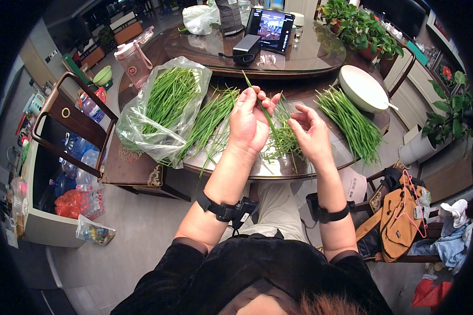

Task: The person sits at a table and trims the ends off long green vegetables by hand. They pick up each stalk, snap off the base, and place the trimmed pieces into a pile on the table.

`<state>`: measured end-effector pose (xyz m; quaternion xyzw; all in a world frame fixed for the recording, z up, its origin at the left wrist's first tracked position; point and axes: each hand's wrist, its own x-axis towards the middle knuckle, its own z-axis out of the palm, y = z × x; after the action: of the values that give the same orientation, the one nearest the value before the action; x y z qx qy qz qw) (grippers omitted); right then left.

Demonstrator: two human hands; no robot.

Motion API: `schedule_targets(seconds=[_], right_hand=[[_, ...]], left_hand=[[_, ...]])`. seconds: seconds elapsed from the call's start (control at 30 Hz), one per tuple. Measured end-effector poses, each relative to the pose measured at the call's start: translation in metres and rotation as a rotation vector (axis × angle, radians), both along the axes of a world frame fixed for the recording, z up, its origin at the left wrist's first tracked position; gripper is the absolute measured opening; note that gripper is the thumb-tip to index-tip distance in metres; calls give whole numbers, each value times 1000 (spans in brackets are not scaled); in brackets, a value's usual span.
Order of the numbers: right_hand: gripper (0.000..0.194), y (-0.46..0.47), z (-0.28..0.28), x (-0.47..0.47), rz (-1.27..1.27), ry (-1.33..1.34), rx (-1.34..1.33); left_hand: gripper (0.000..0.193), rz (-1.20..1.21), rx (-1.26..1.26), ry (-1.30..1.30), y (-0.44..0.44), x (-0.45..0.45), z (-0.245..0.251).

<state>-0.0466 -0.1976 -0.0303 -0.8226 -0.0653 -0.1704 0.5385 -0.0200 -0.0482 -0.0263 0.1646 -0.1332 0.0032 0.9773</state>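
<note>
My left hand [253,116] pinches a thin green stalk [266,114], probably a garlic chive, between thumb and fingers, above the table. Just to its right, my right hand [309,130] has its fingers apart and curled, holding nothing that I can see. Under and between the hands lies a loose heap of green scraps and stalks [287,142]. A spread of long chives [214,118] lies left of my left hand, partly behind the forearm. Farther left, an open clear plastic bag [131,126] holds many more. A neat bundle of chives [352,124] lies at the right.
A white bowl [363,88] stands beside the right bundle. On the raised glass turntable [205,59] are a propped tablet [270,31], a black box-shaped device [246,49] and a plastic bag [199,19]. A pink bottle [132,65] stands at the back left. Wooden chairs flank the table.
</note>
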Motion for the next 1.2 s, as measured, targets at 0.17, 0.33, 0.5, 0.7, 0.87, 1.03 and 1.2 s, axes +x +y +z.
schedule_targets(seconds=[0.17,0.33,0.5,0.7,0.87,1.03,1.2], right_hand=[[36,11,-7,-13,432,138,258],[21,3,-1,-21,317,217,231],[17,-53,10,-8,11,-40,-73],[19,-135,16,6,-571,-279,-767],[20,-168,6,21,-641,-139,-904],[25,-179,-4,27,-615,-92,-872],[25,-165,3,22,-557,-225,-753]], left_hand=[[13,0,41,5,-12,-3,-5],[19,28,94,71,-14,-7,-7],[28,49,182,48,-2,-7,-6],[27,39,284,94,5,-7,-15],[21,81,409,105,7,-9,-21],[19,148,529,114,22,-10,-24],[18,441,956,93,55,-10,-29]])
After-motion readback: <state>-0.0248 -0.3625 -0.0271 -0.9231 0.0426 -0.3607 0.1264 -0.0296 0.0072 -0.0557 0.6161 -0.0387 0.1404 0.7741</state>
